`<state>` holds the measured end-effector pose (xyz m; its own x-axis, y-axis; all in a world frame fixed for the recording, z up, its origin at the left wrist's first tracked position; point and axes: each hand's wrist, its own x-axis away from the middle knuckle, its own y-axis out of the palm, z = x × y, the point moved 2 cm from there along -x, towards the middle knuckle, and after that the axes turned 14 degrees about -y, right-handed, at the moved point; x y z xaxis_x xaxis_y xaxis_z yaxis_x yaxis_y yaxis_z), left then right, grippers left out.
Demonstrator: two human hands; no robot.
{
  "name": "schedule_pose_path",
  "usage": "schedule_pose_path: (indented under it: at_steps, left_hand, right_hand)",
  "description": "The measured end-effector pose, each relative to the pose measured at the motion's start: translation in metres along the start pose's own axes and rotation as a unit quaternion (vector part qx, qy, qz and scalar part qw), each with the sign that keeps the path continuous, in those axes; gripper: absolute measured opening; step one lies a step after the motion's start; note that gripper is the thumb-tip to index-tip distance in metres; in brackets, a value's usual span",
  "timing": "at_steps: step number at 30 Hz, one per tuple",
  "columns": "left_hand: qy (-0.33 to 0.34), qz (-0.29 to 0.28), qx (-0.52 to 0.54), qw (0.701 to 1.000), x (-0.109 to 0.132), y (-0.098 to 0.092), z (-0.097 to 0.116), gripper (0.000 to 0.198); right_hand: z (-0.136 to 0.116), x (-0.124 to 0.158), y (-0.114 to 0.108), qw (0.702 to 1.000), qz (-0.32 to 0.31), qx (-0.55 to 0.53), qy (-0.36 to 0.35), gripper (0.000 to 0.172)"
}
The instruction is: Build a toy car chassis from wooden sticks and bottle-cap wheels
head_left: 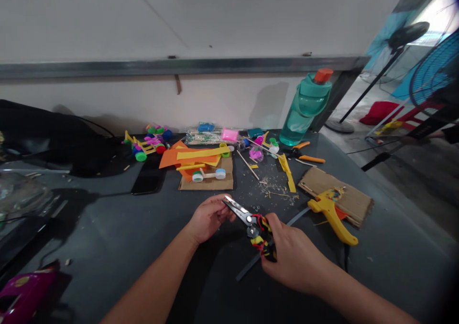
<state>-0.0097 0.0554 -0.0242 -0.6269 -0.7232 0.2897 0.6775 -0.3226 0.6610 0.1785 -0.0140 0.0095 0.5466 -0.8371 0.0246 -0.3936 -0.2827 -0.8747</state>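
Observation:
My right hand (292, 257) grips the multicoloured handles of a pair of scissors (251, 221), whose silver blades point up and left. My left hand (210, 217) is curled at the blade tips, fingers pinched on something too small to make out. Both hands hover over the dark table (118, 247) near its front. A grey strip (251, 262) lies on the table under the right hand.
A yellow glue gun (332, 214) rests on cardboard (353, 197) to the right. Behind are orange and yellow paper (190, 156), bottle-cap wheels, sticks, a phone (145, 183), a teal bottle (304, 109), orange pliers (310, 157) and a black bag (53, 140) at left.

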Motion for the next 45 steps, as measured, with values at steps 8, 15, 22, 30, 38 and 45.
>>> schedule_pose_path:
  at_steps: [8,15,22,30,38,45]
  left_hand:
    - [-0.016,-0.040,0.014,0.999,0.0002,-0.0016,0.0004,0.023]
    - [-0.033,-0.057,0.011,0.998,0.0008,-0.0013,0.0008,0.024]
    - [-0.028,-0.053,-0.008,0.998,0.0028,-0.0024,-0.0005,0.023]
    - [-0.025,-0.046,-0.032,0.998,0.0046,-0.0043,-0.0023,0.023]
    - [-0.031,-0.044,-0.017,0.998,0.0043,-0.0023,-0.0029,0.026]
    - [-0.024,-0.034,-0.012,0.999,0.0052,0.0010,-0.0017,0.025]
  right_hand:
    - [-0.0001,-0.0006,-0.0004,0.999,-0.016,-0.030,-0.003,0.028]
    - [-0.0025,0.0007,-0.0017,0.998,-0.022,-0.053,-0.007,0.027]
    - [-0.0010,0.0026,-0.0008,0.999,-0.038,-0.029,-0.002,0.027]
    - [-0.0037,0.0020,-0.0039,0.998,-0.048,-0.033,-0.003,0.026]
    - [-0.0038,0.0055,-0.0050,0.998,-0.067,-0.008,0.005,0.027]
    - [-0.0028,0.0036,-0.0029,0.997,-0.071,0.006,0.009,0.027]
